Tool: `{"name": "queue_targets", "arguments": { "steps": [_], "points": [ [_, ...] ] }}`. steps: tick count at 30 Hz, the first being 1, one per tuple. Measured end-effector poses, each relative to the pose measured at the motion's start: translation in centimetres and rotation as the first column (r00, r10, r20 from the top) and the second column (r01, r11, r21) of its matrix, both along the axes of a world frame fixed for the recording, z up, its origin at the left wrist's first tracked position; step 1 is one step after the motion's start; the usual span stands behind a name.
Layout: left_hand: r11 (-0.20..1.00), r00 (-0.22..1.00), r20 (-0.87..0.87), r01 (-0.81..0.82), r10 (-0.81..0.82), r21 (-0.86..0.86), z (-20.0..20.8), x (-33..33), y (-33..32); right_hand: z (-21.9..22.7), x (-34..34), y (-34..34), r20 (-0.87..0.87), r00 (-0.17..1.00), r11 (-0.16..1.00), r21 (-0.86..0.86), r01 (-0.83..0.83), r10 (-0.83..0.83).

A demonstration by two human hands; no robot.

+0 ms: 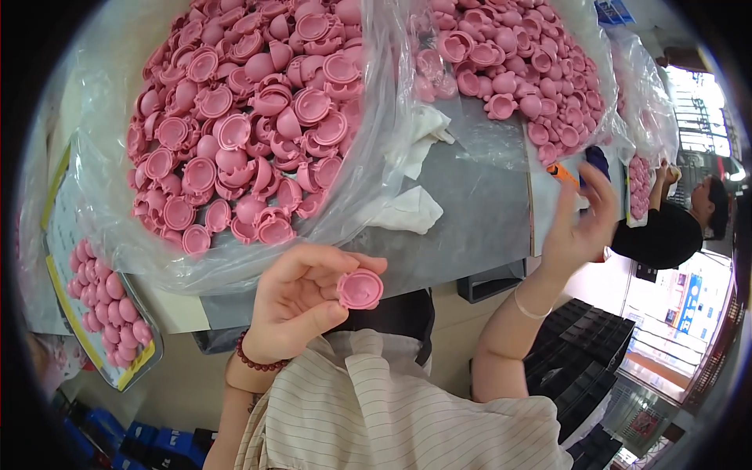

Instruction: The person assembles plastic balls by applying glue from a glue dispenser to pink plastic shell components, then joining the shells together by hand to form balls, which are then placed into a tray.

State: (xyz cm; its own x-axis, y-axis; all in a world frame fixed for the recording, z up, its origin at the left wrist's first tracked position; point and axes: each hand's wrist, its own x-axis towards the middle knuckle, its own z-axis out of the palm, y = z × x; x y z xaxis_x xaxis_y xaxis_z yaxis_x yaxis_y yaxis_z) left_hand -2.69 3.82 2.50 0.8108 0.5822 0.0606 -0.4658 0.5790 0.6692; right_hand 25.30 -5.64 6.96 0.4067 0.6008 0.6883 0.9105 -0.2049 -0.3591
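My left hand (301, 296) pinches a small round pink plastic half-shell (360, 290) between thumb and fingers, its hollow side facing up at me. Off to the right, my right hand (580, 223) is raised with its fingers apart and slightly blurred; I see nothing in it. Just beyond its fingers lie a small orange object (561, 174) and a dark blue one (597, 162), both partly hidden. In front of my left hand, a large heap of similar pink half-shells (235, 129) rests on clear plastic sheeting (345, 196).
A second pink heap (517, 63) lies at the far right. White crumpled tissues (407, 210) sit on the grey table (478, 227). A tray (149, 362) of pink pieces stands at left. Black crates (580, 341) are stacked at lower right; another person (666, 227) works beyond.
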Motion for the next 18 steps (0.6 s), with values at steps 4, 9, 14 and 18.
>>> {"name": "queue_targets", "arguments": {
  "steps": [4,9,14,18],
  "points": [
    [1.0,1.0,0.009,-0.019,0.019,0.019,-0.3,-0.2,0.0,0.8,-0.2,6.2,0.071,0.969,0.916,-0.348,-0.199,0.237],
    [0.994,0.987,-0.116,-0.11,0.11,0.006,0.4,0.3,-0.6,-1.0,1.9,7.5,0.042,0.986,0.834,-0.539,-0.112,0.159],
    [0.999,0.999,0.013,-0.038,0.038,-0.011,0.0,-0.4,0.0,0.2,-1.2,4.2,-0.401,0.899,0.913,-0.274,-0.302,0.177],
    [1.0,1.0,0.01,-0.019,0.018,0.017,-0.1,0.0,0.1,-1.8,-4.3,1.4,-0.623,0.779,0.873,-0.334,-0.355,0.079]
  ]
}}
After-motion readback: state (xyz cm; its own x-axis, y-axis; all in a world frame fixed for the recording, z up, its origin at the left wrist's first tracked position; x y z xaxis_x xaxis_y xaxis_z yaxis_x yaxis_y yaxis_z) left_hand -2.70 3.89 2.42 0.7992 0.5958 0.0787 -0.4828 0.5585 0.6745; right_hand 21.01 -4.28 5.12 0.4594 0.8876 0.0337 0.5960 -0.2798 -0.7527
